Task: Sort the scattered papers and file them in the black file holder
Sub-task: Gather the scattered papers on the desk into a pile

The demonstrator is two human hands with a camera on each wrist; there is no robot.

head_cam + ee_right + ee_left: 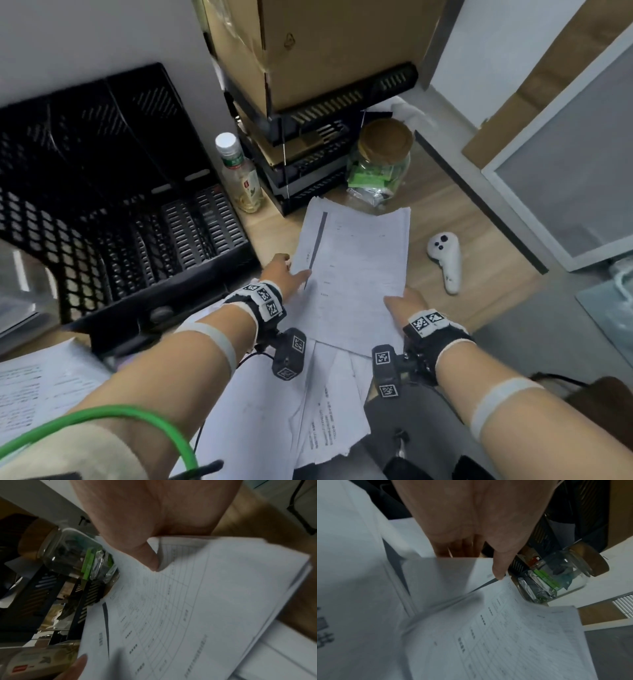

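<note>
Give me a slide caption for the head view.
Both hands hold a paper stack beside the black file holder.

Print on the papers (356, 274) seems too blurred to read (bottle (241, 174) label likewise).

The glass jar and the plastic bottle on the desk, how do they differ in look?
The glass jar is wide, with a brown cork lid; the plastic bottle is slim, with a white cap. The jar holds green packets; the bottle holds pale liquid. Both are clear and upright.
</note>
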